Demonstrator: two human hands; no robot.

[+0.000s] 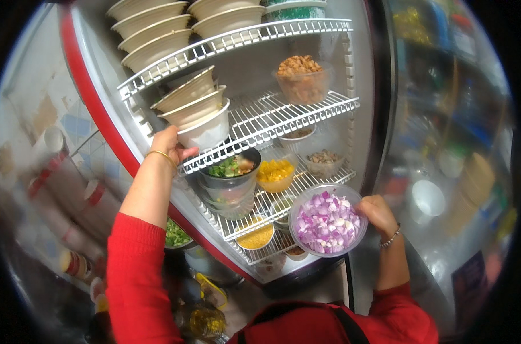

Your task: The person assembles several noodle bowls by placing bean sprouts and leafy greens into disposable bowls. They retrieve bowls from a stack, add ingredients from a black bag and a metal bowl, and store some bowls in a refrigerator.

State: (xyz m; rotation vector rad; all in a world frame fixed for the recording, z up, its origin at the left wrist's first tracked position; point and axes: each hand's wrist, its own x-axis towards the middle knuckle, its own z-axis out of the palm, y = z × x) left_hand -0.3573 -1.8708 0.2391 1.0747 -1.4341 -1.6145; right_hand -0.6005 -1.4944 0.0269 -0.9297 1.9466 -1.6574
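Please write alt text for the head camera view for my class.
A person's right-hand grip holds a round, clear plastic bowl of chopped purple onion before an open, red-edged refrigerator. The left-hand grip is at the edge of a white wire shelf, beside stacked, round white and cream bowls.

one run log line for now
left hand: at shelf edge, near stacked bowls | right hand: holds clear bowl, chopped onion

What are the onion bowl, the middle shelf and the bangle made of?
Onion bowl: probably smooth plastic, as its rim looks see-through and shiny; glass is possible.
Middle shelf: likely metal wire, thin and straight, with a white coating.
Bangle: perhaps metal, being yellow and glossy.
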